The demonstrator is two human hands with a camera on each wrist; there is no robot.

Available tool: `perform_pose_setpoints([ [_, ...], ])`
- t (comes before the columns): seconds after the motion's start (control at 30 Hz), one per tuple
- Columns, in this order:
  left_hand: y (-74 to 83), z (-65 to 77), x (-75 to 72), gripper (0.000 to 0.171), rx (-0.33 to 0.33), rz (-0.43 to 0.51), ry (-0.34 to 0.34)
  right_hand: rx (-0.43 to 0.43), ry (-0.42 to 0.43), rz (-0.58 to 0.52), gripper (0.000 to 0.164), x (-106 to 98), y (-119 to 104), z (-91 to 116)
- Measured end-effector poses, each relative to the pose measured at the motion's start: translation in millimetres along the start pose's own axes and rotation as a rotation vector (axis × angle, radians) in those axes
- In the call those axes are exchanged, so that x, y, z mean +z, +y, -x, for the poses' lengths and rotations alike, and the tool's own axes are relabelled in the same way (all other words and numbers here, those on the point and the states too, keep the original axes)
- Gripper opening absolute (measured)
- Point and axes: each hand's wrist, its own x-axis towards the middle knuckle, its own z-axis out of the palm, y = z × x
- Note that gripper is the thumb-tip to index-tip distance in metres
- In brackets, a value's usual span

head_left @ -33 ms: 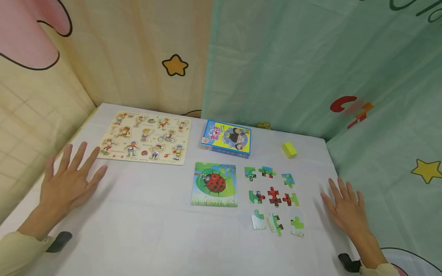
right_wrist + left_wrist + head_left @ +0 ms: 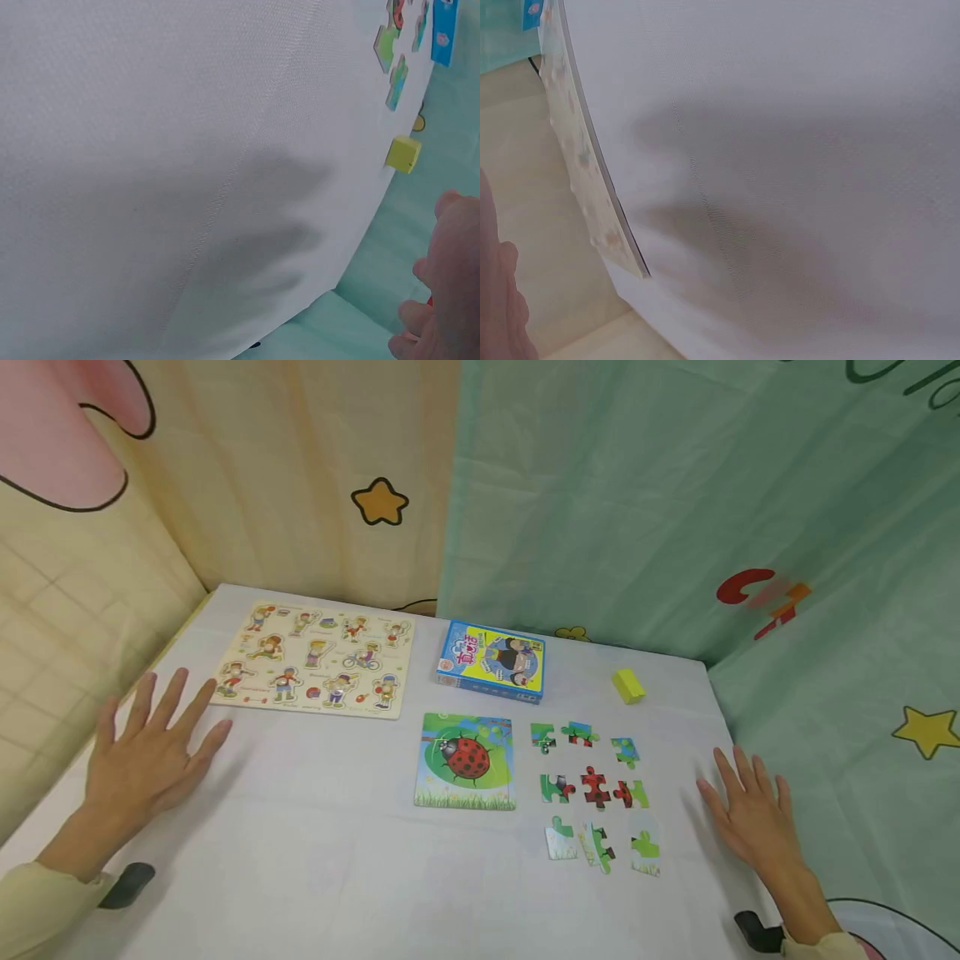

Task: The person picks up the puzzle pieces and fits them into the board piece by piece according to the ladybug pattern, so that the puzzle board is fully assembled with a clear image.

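Observation:
My left hand [image 2: 146, 764] is held over the left side of the white table, fingers spread and straight, holding nothing. Its fingertips come close to the near left corner of a wooden picture puzzle board [image 2: 396, 658] in the head view. On the right, my right hand [image 2: 757, 818] is also empty with its fingers extended, beside several loose jigsaw pieces [image 2: 595, 785]. Left of those pieces lies a square ladybug picture [image 2: 467, 760]. Each wrist view shows part of a hand at its edge, the left hand [image 2: 502, 300] and the right hand [image 2: 457, 277], with finger shadows on the cloth.
A blue and yellow box [image 2: 495, 662] with cartoon figures lies behind the ladybug picture. Toward the back right sits a small yellow block [image 2: 628, 686]. Printed curtains [image 2: 585, 510] hang along the back and sides of the table.

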Motion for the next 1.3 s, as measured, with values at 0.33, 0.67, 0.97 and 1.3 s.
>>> perform_pose_setpoints([
  [0.33,6.2,-8.5,-1.7,0.071,0.014,0.0,0.007,-0.054,0.02,0.029,0.063,3.9,-10.1,-1.7],
  [0.67,35.2,-18.2,2.0,0.072,0.055,0.048,0.014,-0.12,0.02,-0.022,0.064,7.8,-38.9,-12.1],
  [0.97,70.0,-27.5,13.5,0.074,0.106,0.093,0.025,-0.196,0.001,-0.06,0.064,9.5,-68.3,-28.1],
  [1.3,115.2,-29.5,28.4,0.082,0.195,0.231,-0.087,-0.251,-0.074,-0.044,0.065,17.3,-94.7,-48.6],
])
